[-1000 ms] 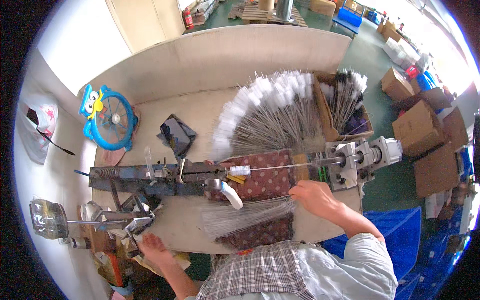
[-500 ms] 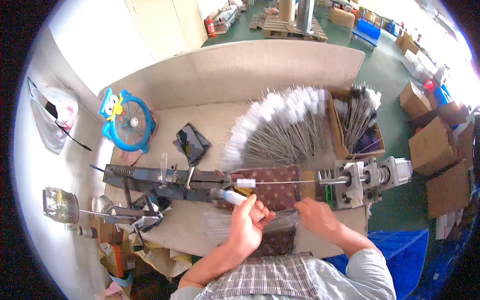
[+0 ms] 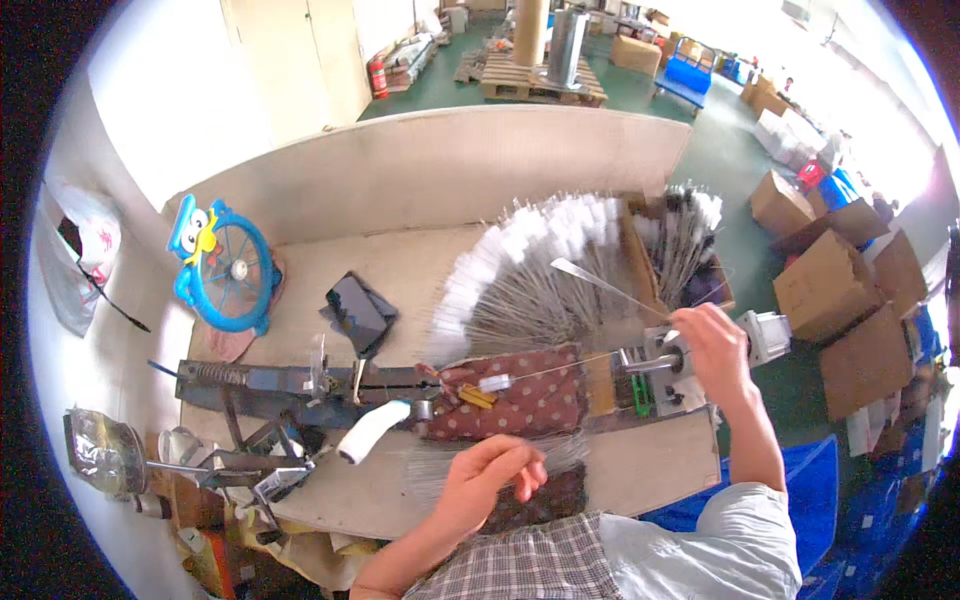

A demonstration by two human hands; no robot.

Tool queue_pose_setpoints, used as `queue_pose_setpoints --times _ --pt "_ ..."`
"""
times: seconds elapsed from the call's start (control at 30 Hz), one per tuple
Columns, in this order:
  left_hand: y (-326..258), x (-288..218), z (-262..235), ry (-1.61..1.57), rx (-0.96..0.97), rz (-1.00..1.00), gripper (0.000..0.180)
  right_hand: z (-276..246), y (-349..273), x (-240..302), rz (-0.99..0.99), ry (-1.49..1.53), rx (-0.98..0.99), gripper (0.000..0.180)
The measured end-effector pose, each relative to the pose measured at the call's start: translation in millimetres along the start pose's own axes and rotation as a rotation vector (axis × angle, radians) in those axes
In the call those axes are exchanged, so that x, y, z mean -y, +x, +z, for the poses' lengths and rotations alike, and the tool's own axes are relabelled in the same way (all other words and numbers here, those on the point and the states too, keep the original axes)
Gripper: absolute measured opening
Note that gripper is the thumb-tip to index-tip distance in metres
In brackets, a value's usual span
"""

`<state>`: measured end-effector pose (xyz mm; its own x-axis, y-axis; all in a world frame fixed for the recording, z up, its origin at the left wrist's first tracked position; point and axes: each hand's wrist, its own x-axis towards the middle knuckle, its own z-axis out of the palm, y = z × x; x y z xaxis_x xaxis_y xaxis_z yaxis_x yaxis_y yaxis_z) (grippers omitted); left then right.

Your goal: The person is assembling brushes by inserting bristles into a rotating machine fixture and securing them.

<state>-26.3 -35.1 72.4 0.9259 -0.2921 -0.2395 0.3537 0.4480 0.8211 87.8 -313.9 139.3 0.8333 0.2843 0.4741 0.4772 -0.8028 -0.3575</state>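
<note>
My right hand is raised over the right end of the bench machine. Its fingers pinch the thin wire stem of a brush, whose white end points up and left. My left hand is in front of the dotted brown cloth, fingers loosely bent and apart, holding nothing. A white tube-shaped handle with a bluish end slants in front of the machine's dark rail, away from both hands. Above the cloth, a small white cylinder sits on a thin rod running to the machine's right-hand head.
Behind the cloth fans a large pile of white-tipped wire brushes, beside a cardboard box of more brushes. A dark phone-like slab and a blue cartoon-faced fan are at left. Thin clear strands lie near my left hand.
My left hand has let go of the white handle, which now lies farther left. My right hand has risen from the cloth's edge to the right and now holds a brush. The whole view has shifted.
</note>
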Motion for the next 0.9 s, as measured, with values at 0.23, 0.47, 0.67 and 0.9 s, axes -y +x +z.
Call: queue_pose_setpoints --times 0.23,0.47,0.67,0.9 --pt "93.4 31.1 15.4 1.317 -0.226 0.72 0.014 37.3 -3.0 1.7 -0.16 0.217 0.157 0.023" --pt "137.3 43.6 -14.2 1.934 -0.291 0.567 0.007 75.0 -3.4 -23.0 -0.095 0.148 0.187 0.017" --pt "140.2 7.1 -24.9 2.056 -0.669 0.468 0.016 57.2 16.2 -5.3 -0.111 0.252 0.506 0.012" --pt "37.5 58.5 -15.4 0.504 -0.299 -0.028 0.038 122.4 38.0 66.7 -0.532 0.516 0.36 0.012"
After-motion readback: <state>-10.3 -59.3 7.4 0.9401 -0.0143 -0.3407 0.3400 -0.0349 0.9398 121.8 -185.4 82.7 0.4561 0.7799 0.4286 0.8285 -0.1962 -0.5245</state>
